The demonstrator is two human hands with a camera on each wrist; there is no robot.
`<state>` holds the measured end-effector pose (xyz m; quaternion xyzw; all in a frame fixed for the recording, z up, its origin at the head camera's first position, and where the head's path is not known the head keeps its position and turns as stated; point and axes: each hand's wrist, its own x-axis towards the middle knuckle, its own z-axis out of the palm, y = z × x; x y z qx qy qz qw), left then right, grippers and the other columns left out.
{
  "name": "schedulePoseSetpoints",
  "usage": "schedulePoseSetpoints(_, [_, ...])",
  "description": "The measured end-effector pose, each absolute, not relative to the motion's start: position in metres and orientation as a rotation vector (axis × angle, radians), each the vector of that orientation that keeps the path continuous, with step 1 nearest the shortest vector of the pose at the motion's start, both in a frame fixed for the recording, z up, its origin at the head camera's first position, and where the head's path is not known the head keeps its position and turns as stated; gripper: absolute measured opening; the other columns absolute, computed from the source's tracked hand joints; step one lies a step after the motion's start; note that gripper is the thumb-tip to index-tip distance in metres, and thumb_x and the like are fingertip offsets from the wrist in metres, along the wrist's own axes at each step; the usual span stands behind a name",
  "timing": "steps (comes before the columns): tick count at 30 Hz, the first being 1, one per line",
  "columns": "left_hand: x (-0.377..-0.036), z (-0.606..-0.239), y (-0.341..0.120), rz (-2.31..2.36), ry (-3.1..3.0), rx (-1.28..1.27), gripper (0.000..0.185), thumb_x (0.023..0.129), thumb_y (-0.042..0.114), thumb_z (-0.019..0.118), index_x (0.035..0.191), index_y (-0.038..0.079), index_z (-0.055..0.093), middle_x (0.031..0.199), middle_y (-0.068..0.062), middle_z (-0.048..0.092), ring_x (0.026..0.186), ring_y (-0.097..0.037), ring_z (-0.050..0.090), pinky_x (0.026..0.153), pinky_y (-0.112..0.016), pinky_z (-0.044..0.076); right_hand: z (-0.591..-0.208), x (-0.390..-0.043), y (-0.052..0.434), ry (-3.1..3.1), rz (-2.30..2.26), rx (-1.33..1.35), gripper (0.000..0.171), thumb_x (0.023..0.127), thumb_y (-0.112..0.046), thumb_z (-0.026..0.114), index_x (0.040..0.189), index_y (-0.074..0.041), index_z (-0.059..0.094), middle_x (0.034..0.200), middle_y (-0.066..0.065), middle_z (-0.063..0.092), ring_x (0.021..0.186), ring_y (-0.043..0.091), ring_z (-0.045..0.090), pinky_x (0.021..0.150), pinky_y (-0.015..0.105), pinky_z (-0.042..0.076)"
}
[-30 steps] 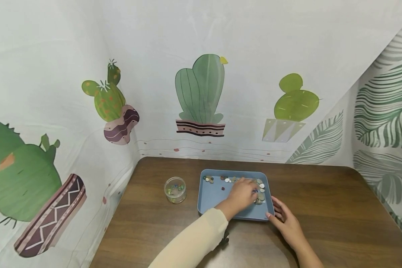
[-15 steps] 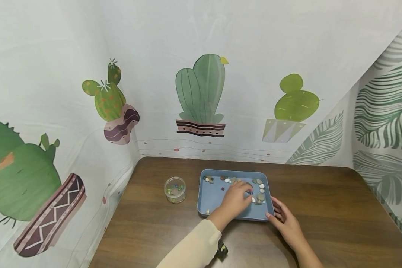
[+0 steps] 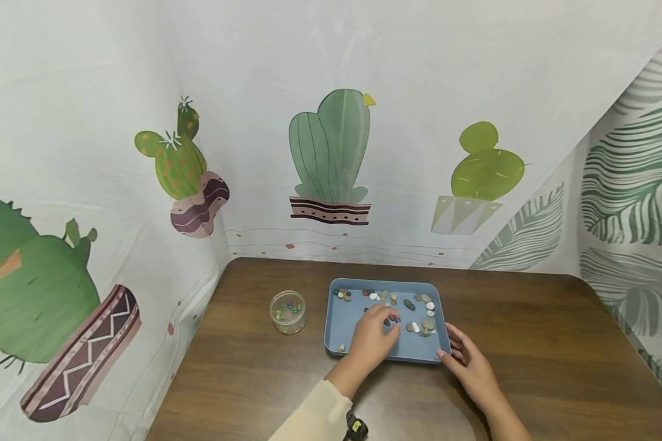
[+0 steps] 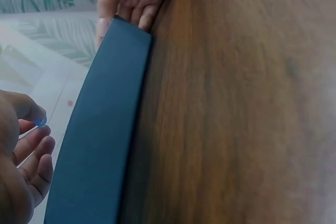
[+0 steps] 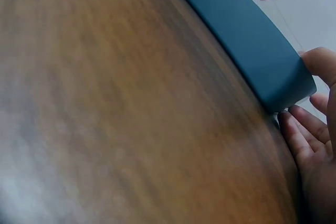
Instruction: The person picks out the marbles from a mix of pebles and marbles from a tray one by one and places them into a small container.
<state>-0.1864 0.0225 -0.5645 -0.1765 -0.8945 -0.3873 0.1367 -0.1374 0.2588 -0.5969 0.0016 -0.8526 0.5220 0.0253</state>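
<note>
My left hand (image 3: 372,334) is over the middle of the blue tray (image 3: 419,351), pinching a small blue glass pebble between thumb and finger. That blue pebble (image 4: 40,122) shows clearly in the left wrist view, above the tray wall (image 4: 97,124). The other fingers are loosely bent. My right hand (image 3: 471,364) holds the tray's front right corner, thumb at the rim and fingers along the side. Pale and brown stones (image 3: 428,323) lie along the tray's right side. A dark oval stone (image 3: 409,304) sits left of them. More small pieces near the middle are partly hidden by my left hand.
A clear round jar (image 3: 289,312) with green and blue pieces stands left of the tray on the wooden table (image 3: 243,367). Small stones (image 3: 342,295) cluster in the tray's back left corner, and one pale stone (image 3: 341,347) lies at its front left.
My left hand has moved left and towards me from the stones on the right, uncovering the dark oval stone. My right hand has stayed at the tray corner.
</note>
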Motion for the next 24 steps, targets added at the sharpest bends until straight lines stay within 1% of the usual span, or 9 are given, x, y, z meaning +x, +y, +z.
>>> schedulePoseSetpoints(5, [-0.18,-0.564,0.01,-1.216,-2.499,-0.416,0.014,0.088,0.016,0.075,0.102,0.016,0.072,0.098,0.004,0.068,0.086,-0.006,0.064,0.074,-0.017,0.051,-0.597,-0.138,0.259,-2.639,1.593,0.02,0.067,0.094,-0.026,0.073,0.152,-0.011,0.042,0.147,0.023,0.052,0.111,-0.019,0.047,0.09,0.0,0.042])
schedulePoseSetpoints(10, [-0.175,-0.565,-0.001,-1.32,-2.412,-0.349,0.016,0.087,0.012,0.075,0.101,0.017,0.073,0.095,0.004,0.067,0.083,-0.007,0.064,0.07,-0.016,0.049,-0.597,-0.138,0.259,-2.648,1.591,0.013,0.068,0.094,-0.028,0.072,0.152,-0.012,0.041,0.147,0.022,0.052,0.111,-0.02,0.046,0.09,0.0,0.041])
schedulePoseSetpoints(15, [-0.17,-0.563,-0.014,-1.401,-2.383,-0.266,0.015,0.087,0.01,0.074,0.102,0.014,0.073,0.097,0.002,0.067,0.083,-0.009,0.064,0.068,-0.016,0.05,-0.597,-0.139,0.258,-2.64,1.604,0.014,0.068,0.094,-0.026,0.073,0.152,-0.011,0.041,0.147,0.023,0.052,0.111,-0.019,0.047,0.09,0.0,0.041])
schedulePoseSetpoints(21, [-0.166,-0.559,-0.031,-1.498,-2.267,-0.18,0.017,0.085,0.003,0.074,0.101,0.006,0.073,0.094,-0.003,0.068,0.08,-0.016,0.065,0.066,-0.021,0.053,-0.595,-0.138,0.258,-2.64,1.611,0.002,0.068,0.094,-0.029,0.073,0.152,-0.012,0.041,0.148,0.023,0.051,0.112,-0.02,0.046,0.09,-0.001,0.04])
schedulePoseSetpoints(24, [-0.164,-0.558,-0.041,-1.518,-2.203,-0.114,0.017,0.083,0.001,0.075,0.1,0.005,0.073,0.093,-0.005,0.069,0.078,-0.016,0.065,0.064,-0.022,0.053,-0.595,-0.138,0.258,-2.638,1.624,-0.002,0.069,0.094,-0.029,0.072,0.153,-0.012,0.041,0.148,0.023,0.05,0.112,-0.019,0.046,0.09,-0.001,0.04])
